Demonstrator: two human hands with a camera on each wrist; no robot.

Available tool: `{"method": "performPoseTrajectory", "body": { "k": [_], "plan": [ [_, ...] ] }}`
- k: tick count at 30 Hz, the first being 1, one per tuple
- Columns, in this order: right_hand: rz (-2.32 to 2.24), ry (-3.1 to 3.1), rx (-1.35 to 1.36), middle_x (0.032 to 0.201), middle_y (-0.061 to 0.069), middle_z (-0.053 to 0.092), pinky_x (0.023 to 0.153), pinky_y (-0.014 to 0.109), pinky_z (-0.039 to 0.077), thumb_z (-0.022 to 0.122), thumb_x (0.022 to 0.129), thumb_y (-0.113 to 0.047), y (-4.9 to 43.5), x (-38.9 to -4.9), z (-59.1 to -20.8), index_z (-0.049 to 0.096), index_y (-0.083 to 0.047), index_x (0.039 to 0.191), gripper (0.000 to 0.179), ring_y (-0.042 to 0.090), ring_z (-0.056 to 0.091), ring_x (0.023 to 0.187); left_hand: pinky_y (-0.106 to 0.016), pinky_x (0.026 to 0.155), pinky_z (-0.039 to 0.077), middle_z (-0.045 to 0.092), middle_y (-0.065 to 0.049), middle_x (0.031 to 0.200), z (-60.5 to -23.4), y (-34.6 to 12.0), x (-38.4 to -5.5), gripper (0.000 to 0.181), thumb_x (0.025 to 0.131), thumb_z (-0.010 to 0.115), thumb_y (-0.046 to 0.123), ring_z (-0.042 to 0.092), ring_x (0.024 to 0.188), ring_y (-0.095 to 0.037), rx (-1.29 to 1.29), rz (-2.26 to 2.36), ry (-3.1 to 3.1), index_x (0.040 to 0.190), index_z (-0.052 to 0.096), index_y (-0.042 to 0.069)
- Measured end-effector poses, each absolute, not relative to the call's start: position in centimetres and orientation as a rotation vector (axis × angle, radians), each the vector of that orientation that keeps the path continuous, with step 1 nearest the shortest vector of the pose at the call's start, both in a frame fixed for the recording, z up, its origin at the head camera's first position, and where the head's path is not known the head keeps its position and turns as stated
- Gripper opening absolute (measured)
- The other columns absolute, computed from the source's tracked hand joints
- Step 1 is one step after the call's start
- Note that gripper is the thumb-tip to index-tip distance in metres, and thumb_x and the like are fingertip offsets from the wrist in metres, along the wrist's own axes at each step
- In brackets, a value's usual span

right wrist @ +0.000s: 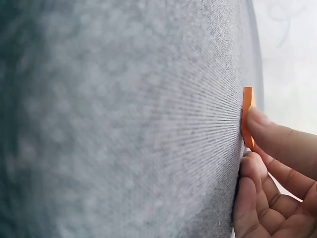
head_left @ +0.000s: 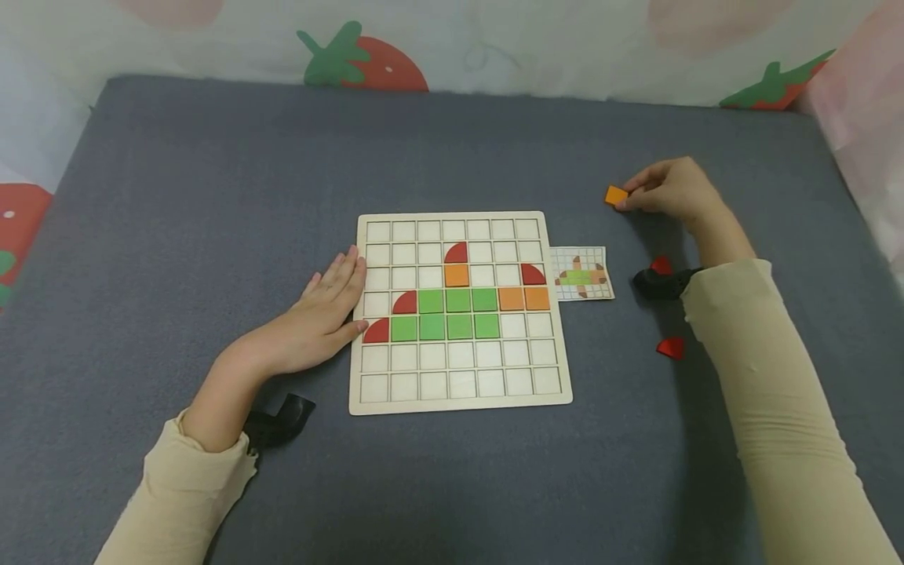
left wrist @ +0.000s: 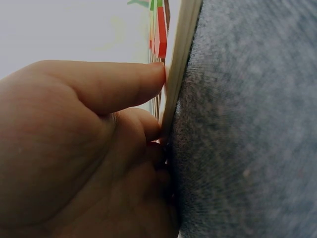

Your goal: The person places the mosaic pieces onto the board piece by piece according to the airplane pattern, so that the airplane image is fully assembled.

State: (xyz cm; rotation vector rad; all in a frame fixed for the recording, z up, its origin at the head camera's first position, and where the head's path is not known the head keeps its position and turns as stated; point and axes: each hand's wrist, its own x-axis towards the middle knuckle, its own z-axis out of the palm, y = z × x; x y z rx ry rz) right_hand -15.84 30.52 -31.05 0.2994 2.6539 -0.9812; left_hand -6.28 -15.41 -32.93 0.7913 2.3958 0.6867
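A wooden grid board (head_left: 462, 409) lies in the middle of the grey cloth. Green square tiles (head_left: 459, 314) fill two rows of its cells, with orange squares (head_left: 524, 299) and red quarter-circle tiles (head_left: 405, 302) around them. My left hand (head_left: 297, 333) lies at the board's left edge, fingers extended; in the left wrist view its thumb (left wrist: 129, 84) touches the edge near a red tile. Off to the upper right, my right hand (head_left: 674, 191) pinches an orange square tile (head_left: 615, 195) between thumb and fingers. In the right wrist view that tile (right wrist: 247, 116) stands close over the cloth.
A pattern card (head_left: 582, 271) with a small coloured grid sticks out at the board's right edge. Two loose red pieces lie on the cloth near my right forearm, one red piece (head_left: 671, 348) lower and one (head_left: 661, 265) beside the black wrist camera (head_left: 660, 284).
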Motion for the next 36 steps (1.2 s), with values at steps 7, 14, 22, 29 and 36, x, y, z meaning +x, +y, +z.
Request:
{"method": "performPoseTrajectory", "body": {
  "k": [7, 14, 22, 29, 36],
  "plan": [
    [-0.981, 2.668, 0.277, 0.076, -0.008, 0.058, 0.077, 0.032, 0.037, 0.076, 0.081, -0.018, 30.1, -15.6, -31.2, 0.061, 0.004, 0.106, 0.036, 0.017, 0.047, 0.083, -0.053, 0.111, -0.002, -0.017, -0.016, 0.155, -33.0, -15.5, -6.3, 0.073, 0.101, 0.044, 0.022, -0.015, 0.141, -0.03, 0.787, 0.684, 2.398, 0.148, -0.005, -0.004],
    [-1.15, 2.606, 0.265, 0.073, -0.005, 0.058, 0.062, 0.018, 0.05, 0.071, 0.083, -0.004, 30.1, -15.3, -31.1, 0.055, 0.006, 0.101, 0.026, 0.006, 0.057, 0.067, -0.053, 0.111, -0.002, -0.017, -0.015, 0.155, -33.0, -15.3, -6.3, 0.073, 0.101, 0.044, 0.022, -0.015, 0.141, -0.03, 0.788, 0.681, 2.397, 0.148, -0.005, -0.003],
    [-1.276, 2.579, 0.253, 0.071, -0.006, 0.062, 0.063, 0.021, 0.053, 0.067, 0.086, -0.002, 30.1, -14.7, -30.8, 0.057, 0.009, 0.1, 0.02, 0.007, 0.063, 0.066, -0.052, 0.112, -0.002, -0.017, -0.015, 0.155, -32.8, -15.1, -6.3, 0.073, 0.101, 0.043, 0.023, -0.014, 0.141, -0.03, 0.788, 0.675, 2.395, 0.148, -0.006, -0.003],
    [-1.38, 2.567, 0.245, 0.07, -0.006, 0.064, 0.063, 0.021, 0.052, 0.069, 0.085, -0.004, 29.3, -14.1, -30.0, 0.063, 0.008, 0.098, 0.019, 0.008, 0.064, 0.067, -0.052, 0.111, -0.002, -0.017, -0.016, 0.154, -32.9, -15.2, -6.3, 0.073, 0.101, 0.043, 0.022, -0.015, 0.141, -0.03, 0.793, 0.676, 2.396, 0.148, -0.006, -0.004],
    [-1.423, 2.565, 0.196, 0.074, -0.004, 0.066, 0.064, 0.024, 0.053, 0.069, 0.086, -0.007, 28.1, -12.8, -29.0, 0.062, 0.007, 0.1, 0.021, 0.011, 0.065, 0.07, -0.052, 0.111, -0.002, -0.018, -0.015, 0.155, -32.9, -15.3, -6.4, 0.072, 0.101, 0.043, 0.022, -0.015, 0.141, -0.03, 0.796, 0.681, 2.395, 0.148, -0.005, -0.004]
  ]
}}
